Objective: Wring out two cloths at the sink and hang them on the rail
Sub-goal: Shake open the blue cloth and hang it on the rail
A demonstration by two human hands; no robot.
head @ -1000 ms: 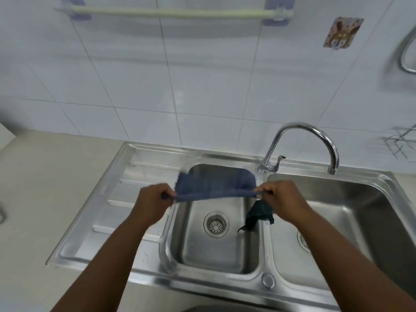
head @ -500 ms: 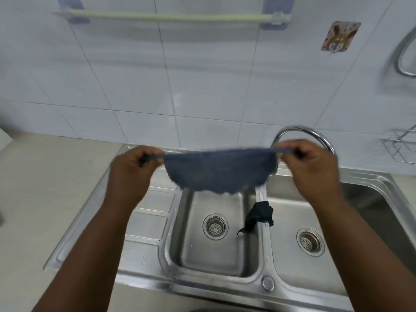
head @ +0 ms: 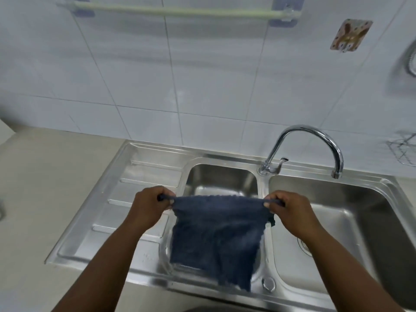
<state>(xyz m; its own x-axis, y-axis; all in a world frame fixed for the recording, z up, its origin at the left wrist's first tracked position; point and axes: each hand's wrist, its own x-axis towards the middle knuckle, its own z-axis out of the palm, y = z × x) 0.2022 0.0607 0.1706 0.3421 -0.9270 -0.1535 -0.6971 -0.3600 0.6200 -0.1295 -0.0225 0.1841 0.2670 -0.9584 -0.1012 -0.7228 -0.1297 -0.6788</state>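
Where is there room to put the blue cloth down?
The ribbed drainboard left of the small basin is bare, and so is the beige counter beyond it. The rail above is bare too. Both hands, left and right, and the blue cloth crowd the small basin.

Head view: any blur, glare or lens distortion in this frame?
Head view: wide-angle bending curves the pale green rail and tile lines; soft glare on the stainless steel sink; right edge smeared by motion blur; both hands and the dark blue cloth are reasonably sharp.

blue cloth [head: 216, 237] hides left basin drain | second cloth [head: 272, 220] mostly hidden
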